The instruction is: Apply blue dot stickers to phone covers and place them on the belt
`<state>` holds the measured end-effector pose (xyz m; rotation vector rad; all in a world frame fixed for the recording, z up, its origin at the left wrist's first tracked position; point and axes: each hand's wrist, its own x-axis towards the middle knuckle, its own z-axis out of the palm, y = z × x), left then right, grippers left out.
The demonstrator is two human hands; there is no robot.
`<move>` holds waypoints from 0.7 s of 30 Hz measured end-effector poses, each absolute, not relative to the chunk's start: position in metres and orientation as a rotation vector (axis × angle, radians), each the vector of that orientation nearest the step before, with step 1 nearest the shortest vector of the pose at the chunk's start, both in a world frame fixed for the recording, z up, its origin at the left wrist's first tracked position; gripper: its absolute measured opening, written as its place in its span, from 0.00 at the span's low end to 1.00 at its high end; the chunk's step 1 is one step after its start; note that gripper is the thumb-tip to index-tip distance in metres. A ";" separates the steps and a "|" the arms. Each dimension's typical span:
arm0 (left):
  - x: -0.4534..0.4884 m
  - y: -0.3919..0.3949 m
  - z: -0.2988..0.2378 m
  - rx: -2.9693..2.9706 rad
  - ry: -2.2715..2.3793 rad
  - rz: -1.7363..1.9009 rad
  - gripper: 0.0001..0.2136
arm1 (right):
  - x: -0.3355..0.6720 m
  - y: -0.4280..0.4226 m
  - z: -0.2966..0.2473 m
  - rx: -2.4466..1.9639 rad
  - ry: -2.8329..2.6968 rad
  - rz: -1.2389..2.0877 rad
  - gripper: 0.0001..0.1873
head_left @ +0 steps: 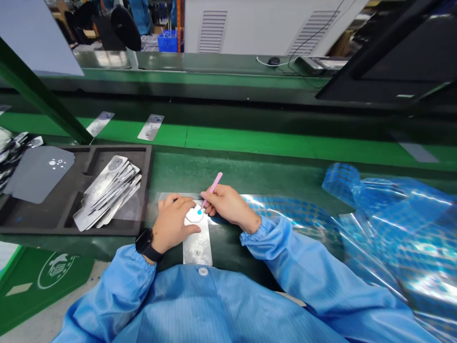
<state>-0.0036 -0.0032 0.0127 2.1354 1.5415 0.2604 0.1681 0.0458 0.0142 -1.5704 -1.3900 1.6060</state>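
A flat silvery phone back panel lies on the green bench before me, with a pale round camera area near its far end. My right hand pinches a pair of pink tweezers, whose tip points down at a small blue round sticker in that area. Whether the tip touches the sticker is too small to tell. Over the panel's left side rests my left hand, fingers and thumb apart, the fingertips beside the camera area. Clear film with rows of blue dots lies right of the panel.
At left, a dark tray holds a pile of similar panels and a grey sheet. Two panels lie on the green conveyor strip beyond. Crumpled blue-dotted film covers the right side; a dark monitor overhangs there.
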 end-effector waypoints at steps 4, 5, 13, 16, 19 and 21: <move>-0.004 -0.005 0.010 2.142 1.529 0.280 0.26 | 0.168 0.049 0.013 -1.587 -1.449 1.606 0.14; -0.004 -0.005 0.009 2.144 1.526 0.285 0.26 | 0.168 0.048 0.013 -1.593 -1.456 1.604 0.14; -0.005 -0.005 0.008 2.165 1.516 0.320 0.25 | 0.168 0.048 0.015 -1.587 -1.427 1.612 0.12; -0.005 -0.005 0.008 2.179 1.507 0.337 0.25 | 0.168 0.048 0.014 -1.578 -1.439 1.609 0.12; -0.005 -0.006 0.008 2.190 1.500 0.332 0.25 | 0.169 0.048 0.014 -1.584 -1.463 1.589 0.12; -0.006 -0.006 0.007 2.202 1.498 0.314 0.24 | 0.169 0.048 0.014 -1.580 -1.484 1.579 0.12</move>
